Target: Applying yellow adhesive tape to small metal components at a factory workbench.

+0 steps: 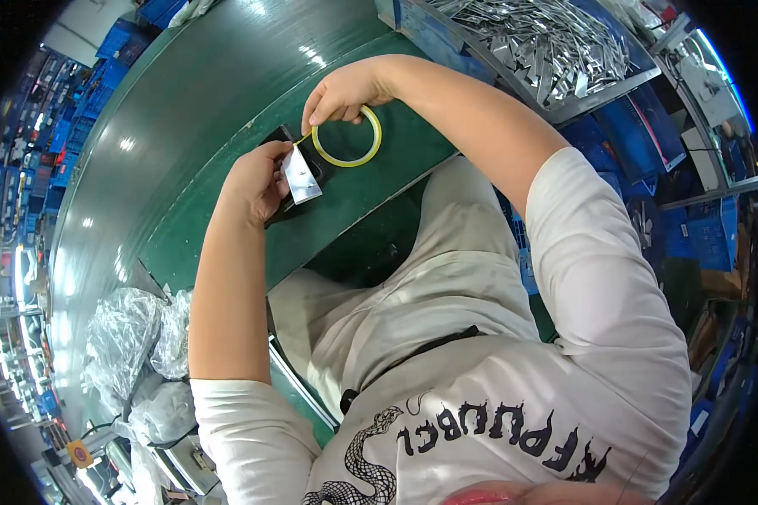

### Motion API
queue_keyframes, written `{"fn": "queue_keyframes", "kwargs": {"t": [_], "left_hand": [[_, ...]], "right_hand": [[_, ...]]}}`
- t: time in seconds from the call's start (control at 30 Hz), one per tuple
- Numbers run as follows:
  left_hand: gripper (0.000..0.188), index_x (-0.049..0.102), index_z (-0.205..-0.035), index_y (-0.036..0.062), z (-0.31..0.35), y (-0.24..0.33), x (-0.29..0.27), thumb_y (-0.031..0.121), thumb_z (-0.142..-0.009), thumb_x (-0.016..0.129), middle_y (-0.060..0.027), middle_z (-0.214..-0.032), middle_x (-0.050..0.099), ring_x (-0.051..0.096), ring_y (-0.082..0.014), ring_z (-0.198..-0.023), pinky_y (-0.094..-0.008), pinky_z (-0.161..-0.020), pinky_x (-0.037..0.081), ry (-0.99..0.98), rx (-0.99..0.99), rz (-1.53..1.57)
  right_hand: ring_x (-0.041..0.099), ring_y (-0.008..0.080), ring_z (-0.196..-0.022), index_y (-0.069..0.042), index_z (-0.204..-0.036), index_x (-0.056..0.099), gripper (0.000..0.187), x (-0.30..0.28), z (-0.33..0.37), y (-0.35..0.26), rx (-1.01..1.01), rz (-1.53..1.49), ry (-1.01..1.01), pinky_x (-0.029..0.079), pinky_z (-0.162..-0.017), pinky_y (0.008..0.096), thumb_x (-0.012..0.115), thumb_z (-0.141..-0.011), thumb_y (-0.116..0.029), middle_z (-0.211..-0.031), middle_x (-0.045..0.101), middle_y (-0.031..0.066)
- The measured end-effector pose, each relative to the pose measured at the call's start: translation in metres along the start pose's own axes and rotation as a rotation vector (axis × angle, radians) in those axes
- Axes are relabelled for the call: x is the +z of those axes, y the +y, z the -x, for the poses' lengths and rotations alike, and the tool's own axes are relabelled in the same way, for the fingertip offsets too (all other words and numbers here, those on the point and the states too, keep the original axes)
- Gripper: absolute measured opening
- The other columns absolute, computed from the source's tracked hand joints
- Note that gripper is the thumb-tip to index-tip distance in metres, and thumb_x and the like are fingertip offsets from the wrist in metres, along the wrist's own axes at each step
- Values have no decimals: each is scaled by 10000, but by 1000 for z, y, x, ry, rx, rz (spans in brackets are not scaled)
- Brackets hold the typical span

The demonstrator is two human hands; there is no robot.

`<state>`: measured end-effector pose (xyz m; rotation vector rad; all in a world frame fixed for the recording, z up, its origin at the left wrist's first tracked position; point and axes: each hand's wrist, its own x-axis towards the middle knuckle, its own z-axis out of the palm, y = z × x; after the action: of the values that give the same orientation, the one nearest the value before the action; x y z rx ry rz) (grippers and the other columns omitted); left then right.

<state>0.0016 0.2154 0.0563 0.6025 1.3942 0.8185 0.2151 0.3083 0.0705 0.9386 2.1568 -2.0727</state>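
My left hand [259, 183] pinches a small shiny metal plate [301, 177] by its upper edge. A roll of yellow tape [376, 145] hangs from my right hand [338, 94], whose fingers are closed on its upper left side. A short strip of the tape stretches from the roll to the plate's top corner, close to my left fingertips. Behind and under the plate lies a dark flat block [310, 151] on the green work surface [227, 240]; my left hand hides part of it.
A blue bin full of loose metal strips [556, 50] stands at the far right. Clear plastic bags [126, 341] are heaped at the left. Blue crates [80, 109] line the far left, and a green conveyor belt [185, 93] curves beyond the work surface.
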Motion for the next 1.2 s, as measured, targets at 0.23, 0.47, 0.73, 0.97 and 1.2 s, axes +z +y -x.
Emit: {"fn": "queue_keyframes", "kwargs": {"t": [0.23,0.47,0.73,0.97,1.2], "left_hand": [[101,585,-916,2,2,-2,0,102,-926,575,-45,-786,597,605,-129,-650,-240,-524,519,53,27,30],[174,593,-943,44,56,-8,1,188,-986,506,-29,-803,606,591,-149,-698,-276,-621,489,-101,290,86],[177,529,-1004,110,114,-62,1,274,-1027,468,5,-804,471,415,-121,-685,-269,-557,355,-49,461,642],[249,500,-974,87,137,-103,17,329,-1026,475,-19,-735,408,402,-129,-602,-260,-533,360,10,673,403],[314,541,-1144,-37,133,-144,65,245,-1038,454,-187,-1104,623,594,-309,-1060,-383,-879,487,-358,959,-277]], "right_hand": [[253,48,-495,-55,-1139,673,254,-3,-8,10,2,-15,20,281,-524,243,561,-957,-192,-579,273,-96],[648,193,-797,-91,-1155,684,267,18,-4,48,-667,512,696,507,-731,336,588,-953,-238,-861,683,44],[600,187,-952,-227,-1118,708,283,105,47,79,-487,1219,677,395,-948,385,680,-839,-190,-931,633,16],[571,262,-1011,-94,-1223,610,384,141,97,71,-523,778,814,398,-940,428,675,-865,-217,-1051,610,87],[593,374,-1069,7,-1115,647,421,207,101,103,-449,284,229,471,-916,438,683,-862,-328,-1154,623,206]]}}
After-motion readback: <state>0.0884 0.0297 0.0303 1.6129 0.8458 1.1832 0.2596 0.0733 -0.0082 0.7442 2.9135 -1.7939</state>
